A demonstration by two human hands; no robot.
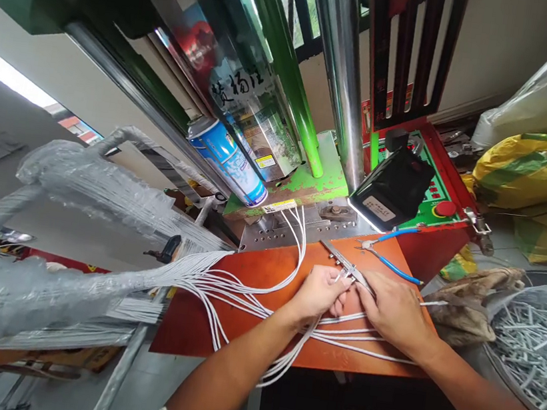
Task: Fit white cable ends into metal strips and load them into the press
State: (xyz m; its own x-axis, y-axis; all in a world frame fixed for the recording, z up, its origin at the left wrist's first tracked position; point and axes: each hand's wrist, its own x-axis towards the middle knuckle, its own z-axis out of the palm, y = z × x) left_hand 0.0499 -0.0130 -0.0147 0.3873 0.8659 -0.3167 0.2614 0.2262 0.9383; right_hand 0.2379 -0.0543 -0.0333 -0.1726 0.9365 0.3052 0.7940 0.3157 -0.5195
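Press (317, 103) stands beyond both hands, green and red, with its steel die plate (296, 225) at the counter's far edge. Counter (216, 332), orange-topped, carries the work. Wire bundle (68, 272), plastic-wrapped, lies well left of the left hand; its white wires (242, 291) fan out across the counter, some looped up to the die plate, others running under both hands. Bin (532, 346) right of the right hand holds many cut pieces, so a good share looks done, while the bundle remains large. Pliers (389, 247), blue-handled, lie just beyond the right hand. Left hand (317, 291) is closed, pinching wire ends. Right hand (393, 311) is closed on the wires beside it, touching a caliper (346, 263).
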